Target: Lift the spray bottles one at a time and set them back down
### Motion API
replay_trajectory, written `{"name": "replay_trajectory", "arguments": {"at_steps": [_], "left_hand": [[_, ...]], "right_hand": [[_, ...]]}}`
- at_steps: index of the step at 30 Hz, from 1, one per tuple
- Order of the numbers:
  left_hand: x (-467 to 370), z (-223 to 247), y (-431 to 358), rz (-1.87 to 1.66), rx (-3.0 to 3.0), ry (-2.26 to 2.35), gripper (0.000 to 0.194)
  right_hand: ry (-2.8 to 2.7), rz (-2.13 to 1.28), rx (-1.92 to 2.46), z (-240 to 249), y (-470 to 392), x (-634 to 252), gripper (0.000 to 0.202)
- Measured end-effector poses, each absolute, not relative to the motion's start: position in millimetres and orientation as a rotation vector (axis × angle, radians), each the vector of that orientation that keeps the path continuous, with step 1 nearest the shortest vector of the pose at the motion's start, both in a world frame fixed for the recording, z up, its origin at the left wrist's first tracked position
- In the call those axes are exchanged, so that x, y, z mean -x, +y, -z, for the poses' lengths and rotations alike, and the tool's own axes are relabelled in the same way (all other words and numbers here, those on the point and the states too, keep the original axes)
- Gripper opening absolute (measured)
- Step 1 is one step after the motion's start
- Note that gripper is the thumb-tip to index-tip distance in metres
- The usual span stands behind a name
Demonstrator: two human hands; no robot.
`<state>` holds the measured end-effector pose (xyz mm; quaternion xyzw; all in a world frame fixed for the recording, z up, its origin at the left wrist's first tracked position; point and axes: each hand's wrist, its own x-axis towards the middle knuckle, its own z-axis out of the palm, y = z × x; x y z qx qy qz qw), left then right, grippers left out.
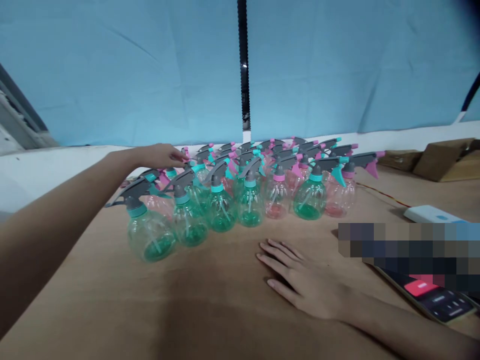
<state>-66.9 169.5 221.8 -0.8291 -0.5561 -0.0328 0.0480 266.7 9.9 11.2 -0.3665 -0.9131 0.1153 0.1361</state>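
With the left hand (159, 156) we reach toward the back left of the spray bottles (309, 200), which stand close together on the desk (225, 300). To do this well, we should move slowly and keep the wrist clear of the spray heads (330, 163), because one push could tip the neighbours. The left hand bends downward, its fingers partly curled by a pink nozzle (185, 151); we cannot tell if it grips anything. Our right hand (300, 282) lies palm down on the desk, fingers slightly spread, holding nothing.
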Motion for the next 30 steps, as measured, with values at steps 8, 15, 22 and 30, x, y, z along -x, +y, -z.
{"name": "replay_trajectory", "arguments": {"at_steps": [8,15,22,30], "left_hand": [[64,-215,181,-0.093,2.457,-1.794,0.046],[73,-208,188,-0.109,2.431,-1.757,0.045],[78,-207,186,-0.007,2.495,-1.812,0.049],[72,-212,176,0.097,2.553,-1.894,0.043]], "right_hand": [[-2.645,-0.323,1.065,-12,9,-266,0.049],[-2.661,-0.314,1.077,-12,9,-267,0.05],[-2.635,-0.311,1.046,-9,10,-267,0.049],[-2.67,-0.28,1.062,-10,10,-267,0.05]]}}
